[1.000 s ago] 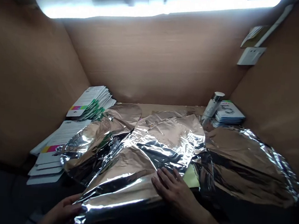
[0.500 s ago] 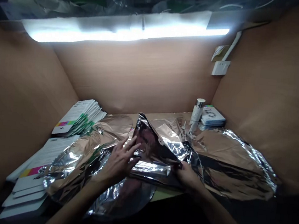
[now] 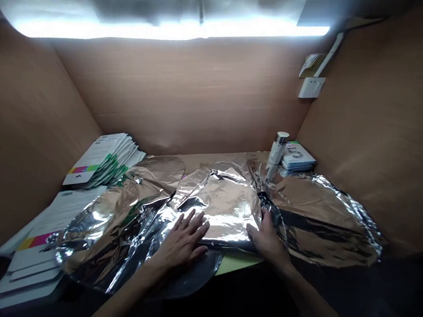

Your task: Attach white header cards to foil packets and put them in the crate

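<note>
In the head view, a flat, shiny foil balloon [image 3: 225,200] with a folded part lies in front of me. My left hand [image 3: 184,239] rests palm down on its lower left part, fingers spread. At the right edge of the folded part is my right hand [image 3: 265,237], its thumb on the foil and apart from the fingers; some fingertips are hidden. More flat foil spreads to both sides: a rounded left part [image 3: 110,223] and a long right part [image 3: 329,221]. Whether all this foil is one piece, I cannot tell.
Printed cards [image 3: 102,157] are stacked at the back left, more white cards [image 3: 40,261] nearer me. A capped bottle [image 3: 278,148] stands by a pile of packets [image 3: 298,156] marked 5. Wooden panels enclose the table; a lamp [image 3: 172,31] hangs above.
The foil flap that stood raised between my hands now lies flat. My left hand has come down onto the foil, and my right hand has loosened from the flap's corner.
</note>
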Demonstrator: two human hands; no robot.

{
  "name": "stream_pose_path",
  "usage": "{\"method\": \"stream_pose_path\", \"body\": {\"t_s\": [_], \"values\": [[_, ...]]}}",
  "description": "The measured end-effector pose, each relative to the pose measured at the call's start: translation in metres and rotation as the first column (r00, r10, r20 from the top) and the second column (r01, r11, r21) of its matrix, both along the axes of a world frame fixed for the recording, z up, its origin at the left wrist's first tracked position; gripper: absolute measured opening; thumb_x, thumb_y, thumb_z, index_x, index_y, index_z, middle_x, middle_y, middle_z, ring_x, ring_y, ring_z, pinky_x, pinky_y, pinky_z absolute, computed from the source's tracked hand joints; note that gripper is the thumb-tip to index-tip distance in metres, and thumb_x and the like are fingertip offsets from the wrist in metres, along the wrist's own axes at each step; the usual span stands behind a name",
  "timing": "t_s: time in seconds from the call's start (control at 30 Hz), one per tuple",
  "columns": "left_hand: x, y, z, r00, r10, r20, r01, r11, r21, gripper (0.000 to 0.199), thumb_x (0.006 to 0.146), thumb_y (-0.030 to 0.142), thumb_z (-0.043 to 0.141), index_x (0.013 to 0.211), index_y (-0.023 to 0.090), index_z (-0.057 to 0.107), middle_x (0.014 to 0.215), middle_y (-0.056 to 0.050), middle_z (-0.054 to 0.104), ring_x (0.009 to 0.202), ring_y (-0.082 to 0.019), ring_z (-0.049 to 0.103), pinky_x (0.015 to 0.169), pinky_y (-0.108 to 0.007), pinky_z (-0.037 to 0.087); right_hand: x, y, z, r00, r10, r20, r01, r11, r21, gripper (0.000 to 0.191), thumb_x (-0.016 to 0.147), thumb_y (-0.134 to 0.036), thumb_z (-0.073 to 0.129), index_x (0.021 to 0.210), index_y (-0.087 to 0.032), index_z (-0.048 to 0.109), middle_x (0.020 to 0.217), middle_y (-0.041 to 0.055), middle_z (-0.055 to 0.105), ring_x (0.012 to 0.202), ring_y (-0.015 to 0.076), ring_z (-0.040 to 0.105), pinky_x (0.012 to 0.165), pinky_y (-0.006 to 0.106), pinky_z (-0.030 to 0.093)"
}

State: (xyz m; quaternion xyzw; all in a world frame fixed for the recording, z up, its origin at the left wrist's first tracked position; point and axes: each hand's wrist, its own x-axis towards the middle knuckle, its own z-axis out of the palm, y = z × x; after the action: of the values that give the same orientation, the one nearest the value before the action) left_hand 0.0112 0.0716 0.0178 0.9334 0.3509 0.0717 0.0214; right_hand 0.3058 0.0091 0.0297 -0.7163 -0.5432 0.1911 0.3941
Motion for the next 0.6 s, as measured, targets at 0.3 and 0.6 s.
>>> {"method": "stream_pose_path", "body": {"t_s": [0.3, 0.6], "values": [[-0.009, 0.017, 0.005, 0.997, -0.063, -0.049, 0.052, 0.976, -0.211, 0.096, 0.086, 0.078, 0.057, 0.163, 0.028, 0.027, 0.170, -0.011, 0.025, 0.155, -0.042, 0.022, 0.120, -0.062, 0.024, -0.013, -0.015, 0.007, 0.463, 0.505, 0.728, -0.548, 0.809, -0.212, 0.039, 0.091, -0.006, 0.047, 0.122, -0.015, 0.069, 0.130, 0.0169, 0.068, 0.121, 0.0305, 0.062, 0.121, 0.054, 0.026], [-0.042, 0.028, 0.014, 0.915, -0.378, 0.139, 0.400, 0.895, -0.197, 0.068, 0.081, 0.016, 0.060, 0.148, 0.031, 0.053, 0.160, -0.004, 0.048, 0.153, -0.029, 0.034, 0.126, -0.052, 0.026, 0.050, -0.033, 0.031, 0.378, 0.750, 0.543, -0.816, 0.547, -0.187, 0.049, 0.090, -0.024, 0.064, 0.139, -0.027, 0.062, 0.143, 0.0089, 0.063, 0.132, 0.0267, 0.057, 0.119, 0.047, 0.033]]}}
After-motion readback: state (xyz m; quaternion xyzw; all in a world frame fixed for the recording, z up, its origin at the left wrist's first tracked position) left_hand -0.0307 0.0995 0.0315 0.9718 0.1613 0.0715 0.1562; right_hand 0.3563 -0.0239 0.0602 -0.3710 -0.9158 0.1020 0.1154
